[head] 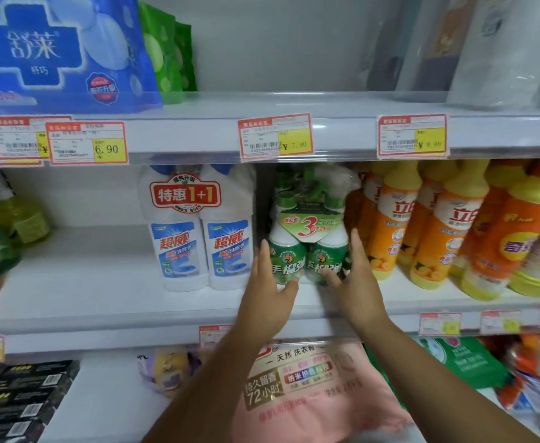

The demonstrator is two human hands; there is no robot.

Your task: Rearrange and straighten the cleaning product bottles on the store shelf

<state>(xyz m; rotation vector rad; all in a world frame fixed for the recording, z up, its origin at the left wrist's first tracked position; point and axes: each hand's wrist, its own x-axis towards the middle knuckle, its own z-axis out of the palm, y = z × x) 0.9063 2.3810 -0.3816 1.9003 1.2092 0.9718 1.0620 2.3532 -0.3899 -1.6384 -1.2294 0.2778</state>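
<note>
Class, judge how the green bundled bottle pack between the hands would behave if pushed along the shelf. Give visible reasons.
The green pack probably moves as one unit, since a card collar joins its bottles. Its rounded bases and tall shape may let it tip.

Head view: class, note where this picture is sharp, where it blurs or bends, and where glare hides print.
Head view: sharpest at centre, on the green bottle pack between the left hand and right hand; orange bottles at the right edge smear; the upper shelf rail bows slightly, a wide-angle effect; the right price tag looks washed out.
</note>
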